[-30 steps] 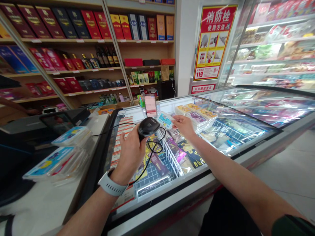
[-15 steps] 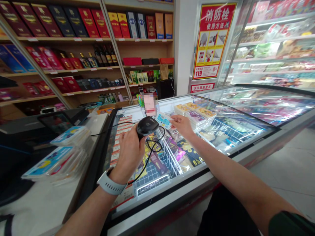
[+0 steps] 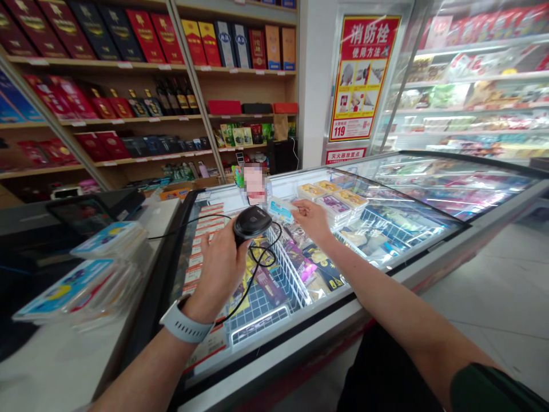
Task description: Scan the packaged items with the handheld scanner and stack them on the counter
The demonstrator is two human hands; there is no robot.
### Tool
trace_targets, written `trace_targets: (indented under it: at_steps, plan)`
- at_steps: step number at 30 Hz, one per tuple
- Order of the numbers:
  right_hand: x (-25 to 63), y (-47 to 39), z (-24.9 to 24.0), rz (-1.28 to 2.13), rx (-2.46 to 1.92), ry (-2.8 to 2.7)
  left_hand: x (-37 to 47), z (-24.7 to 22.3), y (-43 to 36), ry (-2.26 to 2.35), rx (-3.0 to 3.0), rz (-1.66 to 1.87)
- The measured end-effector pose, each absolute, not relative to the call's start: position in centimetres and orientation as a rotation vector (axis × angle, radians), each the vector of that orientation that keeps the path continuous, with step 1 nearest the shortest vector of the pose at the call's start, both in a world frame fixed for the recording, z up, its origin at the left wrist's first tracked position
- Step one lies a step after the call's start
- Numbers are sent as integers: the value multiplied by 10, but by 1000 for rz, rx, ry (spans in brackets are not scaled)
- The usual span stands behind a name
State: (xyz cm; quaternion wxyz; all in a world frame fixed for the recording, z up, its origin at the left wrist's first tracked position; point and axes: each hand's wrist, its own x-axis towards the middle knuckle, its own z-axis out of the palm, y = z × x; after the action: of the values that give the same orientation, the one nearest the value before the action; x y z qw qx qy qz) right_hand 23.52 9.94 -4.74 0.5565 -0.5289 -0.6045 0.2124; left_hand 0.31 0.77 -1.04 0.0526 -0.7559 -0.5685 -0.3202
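In my left hand [image 3: 222, 266] is a black barcode scanner [image 3: 253, 220], its head pointing away from me and its looped cable [image 3: 261, 263] hanging below. A pale watch is on that wrist. The fingertips of my right hand [image 3: 313, 220] pinch the edge of a blue-and-white card [image 3: 281, 210], just beyond the scanner head. Both hands are over the glass top of a chest freezer [image 3: 274, 332]. Stacks of blue-and-white flat packages [image 3: 68, 286] lie on the counter to my left.
Inside the freezer are wire baskets [image 3: 295, 274] and bagged goods, with stacked yellow and purple packs [image 3: 337, 203] beyond my right hand. Orange-edged price tags [image 3: 205, 243] line its left side. Shelves of boxes and bottles [image 3: 175, 94] stand behind, with a refrigerated display [image 3: 472, 97] at right.
The view has turned slightly right, so the scene sits farther left. The card in my right hand now appears flatter and partly glare-washed. Both grips remain the same.
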Motion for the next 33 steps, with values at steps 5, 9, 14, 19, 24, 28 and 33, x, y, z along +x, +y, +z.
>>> trace_targets:
  at_steps: [5, 9, 14, 19, 24, 28, 33]
  plan:
    - [248, 94, -36, 71, -1368, -1519, 2, -10, 7, -1724, -2292, -989]
    - [250, 96, -35, -173, -1456, -1695, 1, -12, 7, -1677, -2277, -975]
    - [241, 97, -38, -435, -1768, -1979, 1, -13, 9, -1712, -2255, -992]
    - [235, 97, -42, -569, -1883, -2149, 2, -10, 7, -1717, -2250, -1000]
    - [230, 96, -49, -586, -1923, -2216, 3, -7, 4, -1714, -2258, -1026]
    - [229, 96, -51, -579, -1944, -2229, 3, -6, 4, -1710, -2261, -1043]
    - [230, 100, -52, -549, -1980, -2206, 3, -5, 4, -1731, -2264, -1061]
